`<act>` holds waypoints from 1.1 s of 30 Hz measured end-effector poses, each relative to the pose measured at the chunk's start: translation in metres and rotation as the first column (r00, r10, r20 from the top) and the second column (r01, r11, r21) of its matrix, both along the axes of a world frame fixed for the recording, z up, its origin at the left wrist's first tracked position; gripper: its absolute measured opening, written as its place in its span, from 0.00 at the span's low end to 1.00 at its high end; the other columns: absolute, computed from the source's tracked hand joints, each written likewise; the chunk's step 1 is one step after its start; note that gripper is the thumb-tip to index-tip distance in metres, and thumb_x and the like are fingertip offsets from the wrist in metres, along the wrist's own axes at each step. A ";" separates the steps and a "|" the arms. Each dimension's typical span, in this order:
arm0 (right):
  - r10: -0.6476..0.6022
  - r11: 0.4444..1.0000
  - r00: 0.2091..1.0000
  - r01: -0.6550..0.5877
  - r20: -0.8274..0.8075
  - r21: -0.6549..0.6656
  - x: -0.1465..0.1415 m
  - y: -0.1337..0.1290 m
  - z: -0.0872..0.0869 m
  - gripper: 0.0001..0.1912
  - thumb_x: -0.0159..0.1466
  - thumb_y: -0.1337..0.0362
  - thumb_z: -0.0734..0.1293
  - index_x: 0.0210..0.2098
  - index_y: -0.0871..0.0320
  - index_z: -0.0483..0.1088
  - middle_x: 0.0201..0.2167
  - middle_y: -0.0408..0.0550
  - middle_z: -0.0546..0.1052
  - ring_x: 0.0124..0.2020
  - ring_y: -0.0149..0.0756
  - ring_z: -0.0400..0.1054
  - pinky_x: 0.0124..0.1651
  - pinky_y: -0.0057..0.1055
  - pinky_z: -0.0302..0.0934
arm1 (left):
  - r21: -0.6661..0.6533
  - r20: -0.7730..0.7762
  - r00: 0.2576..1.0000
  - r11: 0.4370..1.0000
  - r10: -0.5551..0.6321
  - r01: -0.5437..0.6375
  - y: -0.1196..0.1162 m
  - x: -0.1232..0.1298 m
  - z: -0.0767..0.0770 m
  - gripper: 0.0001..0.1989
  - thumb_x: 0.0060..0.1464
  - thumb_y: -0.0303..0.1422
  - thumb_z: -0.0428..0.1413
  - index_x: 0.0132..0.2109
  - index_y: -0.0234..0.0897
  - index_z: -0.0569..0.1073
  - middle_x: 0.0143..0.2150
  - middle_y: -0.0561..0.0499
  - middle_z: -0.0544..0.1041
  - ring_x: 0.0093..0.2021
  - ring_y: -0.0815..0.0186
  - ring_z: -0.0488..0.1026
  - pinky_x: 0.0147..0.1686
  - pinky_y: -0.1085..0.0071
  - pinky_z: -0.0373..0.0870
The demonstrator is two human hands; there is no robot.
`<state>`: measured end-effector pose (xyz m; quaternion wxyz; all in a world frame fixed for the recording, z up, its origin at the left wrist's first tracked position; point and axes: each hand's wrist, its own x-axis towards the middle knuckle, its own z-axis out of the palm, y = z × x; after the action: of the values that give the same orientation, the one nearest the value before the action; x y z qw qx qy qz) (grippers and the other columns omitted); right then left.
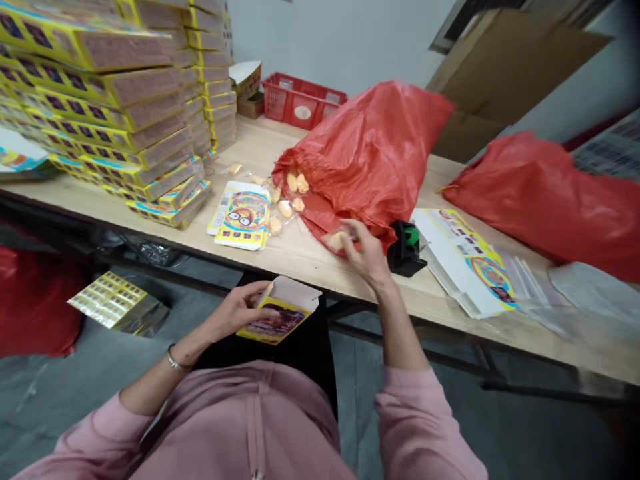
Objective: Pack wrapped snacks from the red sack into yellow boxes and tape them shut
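My left hand [240, 310] is closed around a small yellow printed carton [280, 323], held over my lap with its white top flaps standing open. Over the table, the fingers of my right hand [367, 253] pinch a small pale-yellow piece in clear wrapping [337, 240]. That hand is at the mouth of a big red plastic bag [370, 153], which lies on its side. Several similar wrapped pieces [286, 208] have spilled from the bag onto the table. Left of them lies a flat yellow carton [243, 217] with a cartoon face in glasses.
Tall stacks of yellow boxes [125, 107] fill the table's left side. A red crate [303, 100] stands at the back. A black tape dispenser [407, 247], flattened cartons [465, 260] and another red bag [540, 193] are to the right. A patterned box [117, 303] sits on the floor.
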<state>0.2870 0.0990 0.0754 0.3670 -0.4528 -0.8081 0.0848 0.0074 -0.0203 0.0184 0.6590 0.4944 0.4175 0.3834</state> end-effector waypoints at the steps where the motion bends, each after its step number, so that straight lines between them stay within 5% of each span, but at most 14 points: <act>1: 0.055 0.997 0.997 -0.058 -0.061 -0.046 0.001 -0.019 0.011 0.18 0.69 0.61 0.60 0.57 0.56 0.67 0.47 0.51 0.76 0.42 0.39 0.71 0.46 0.38 0.67 | 0.011 -0.023 1.000 1.000 0.014 -0.013 -0.001 -0.001 -0.002 0.28 0.43 0.33 0.68 0.53 0.35 0.73 0.46 0.48 0.82 0.45 0.59 0.79 0.47 0.65 0.76; 4: 0.266 0.956 0.961 -0.273 -0.075 -0.107 -0.007 -0.070 0.033 0.12 0.69 0.61 0.63 0.51 0.53 0.72 0.44 0.49 0.76 0.43 0.38 0.72 0.46 0.35 0.67 | 0.016 -0.073 0.997 1.000 0.005 -0.004 0.000 0.001 -0.006 0.29 0.43 0.34 0.68 0.53 0.35 0.73 0.45 0.48 0.82 0.44 0.58 0.79 0.47 0.64 0.76; 7: 0.351 0.931 0.936 -0.346 0.023 -0.112 -0.027 -0.096 0.024 0.11 0.71 0.65 0.60 0.49 0.55 0.71 0.42 0.51 0.75 0.43 0.38 0.71 0.46 0.34 0.67 | 0.028 -0.098 0.995 0.999 -0.037 0.039 0.003 0.009 -0.010 0.29 0.44 0.36 0.68 0.55 0.36 0.72 0.45 0.48 0.82 0.43 0.58 0.79 0.46 0.65 0.75; 11: 0.359 0.926 0.922 -0.334 0.142 -0.173 -0.043 -0.099 -0.010 0.12 0.71 0.66 0.57 0.48 0.56 0.70 0.40 0.52 0.73 0.40 0.37 0.70 0.44 0.32 0.67 | 0.135 -0.206 0.977 0.987 -0.059 0.088 0.005 0.016 -0.017 0.26 0.46 0.37 0.67 0.53 0.37 0.75 0.45 0.49 0.81 0.45 0.59 0.78 0.46 0.67 0.74; 15: 0.320 0.919 0.947 -0.301 0.037 -0.257 -0.041 -0.098 -0.028 0.11 0.70 0.65 0.61 0.51 0.55 0.69 0.42 0.50 0.76 0.42 0.37 0.72 0.45 0.32 0.67 | 0.143 -0.205 0.978 0.987 -0.049 0.079 0.004 0.018 -0.025 0.26 0.47 0.38 0.66 0.53 0.38 0.74 0.46 0.49 0.81 0.45 0.58 0.78 0.46 0.66 0.74; 19: 0.352 0.891 0.930 -0.300 0.102 -0.341 -0.044 -0.098 -0.034 0.08 0.68 0.69 0.61 0.43 0.55 0.72 0.36 0.46 0.78 0.36 0.35 0.73 0.40 0.30 0.66 | 0.114 -0.156 0.986 0.990 -0.064 0.082 0.001 0.022 -0.029 0.27 0.46 0.37 0.67 0.53 0.38 0.75 0.46 0.47 0.81 0.46 0.57 0.78 0.48 0.65 0.74; 27: 0.240 0.948 0.969 -0.246 -0.052 -0.202 -0.042 -0.112 -0.025 0.12 0.69 0.65 0.63 0.52 0.56 0.66 0.45 0.53 0.76 0.47 0.41 0.71 0.50 0.40 0.68 | 0.025 0.015 1.000 0.999 0.025 -0.025 0.005 0.024 -0.022 0.29 0.42 0.34 0.69 0.53 0.36 0.73 0.46 0.47 0.82 0.43 0.58 0.80 0.46 0.64 0.76; 33: 0.334 0.928 0.943 -0.328 0.005 -0.175 -0.046 -0.125 -0.033 0.14 0.70 0.69 0.59 0.53 0.54 0.66 0.47 0.50 0.77 0.49 0.40 0.71 0.52 0.40 0.68 | 0.021 0.081 0.996 0.998 0.049 -0.051 0.003 0.029 -0.021 0.27 0.42 0.33 0.69 0.51 0.35 0.74 0.44 0.47 0.82 0.45 0.59 0.79 0.47 0.65 0.75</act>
<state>0.2407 -0.0261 0.0423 0.2930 -0.3413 -0.8688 0.2068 0.0369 -0.0171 -0.0024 0.6595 0.4755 0.3987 0.4242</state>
